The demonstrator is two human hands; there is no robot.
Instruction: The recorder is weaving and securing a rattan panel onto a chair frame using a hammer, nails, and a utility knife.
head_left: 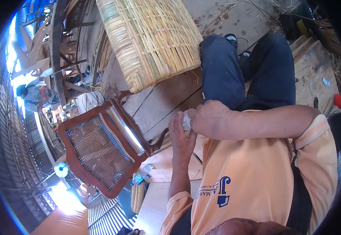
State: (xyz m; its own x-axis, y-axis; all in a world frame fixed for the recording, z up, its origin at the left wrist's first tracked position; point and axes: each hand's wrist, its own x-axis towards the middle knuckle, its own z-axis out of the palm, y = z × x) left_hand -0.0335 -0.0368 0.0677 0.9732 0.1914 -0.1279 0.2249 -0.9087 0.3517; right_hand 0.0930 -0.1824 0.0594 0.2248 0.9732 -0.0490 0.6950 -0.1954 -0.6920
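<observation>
In front of my chest both hands meet at a small whitish, translucent object [186, 120], whose exact kind I cannot make out. My left hand [182, 135] has its fingers raised along the near left side of it, gripping it. My right hand [211, 117] is curled over its other side, the fist partly hiding it. Beyond my hands and to the left lies a large woven basketwork piece [154, 43] of pale yellow-green strips, touching or close to my knee.
At the left is a brown wooden chair [117, 172] with a mesh cane panel. A plastic bottle [139, 178] stands near it. Wooden frames [57, 51] are stacked at the far left, where another person [35, 94] is. To my right, a wooden board [315, 70] holds scraps.
</observation>
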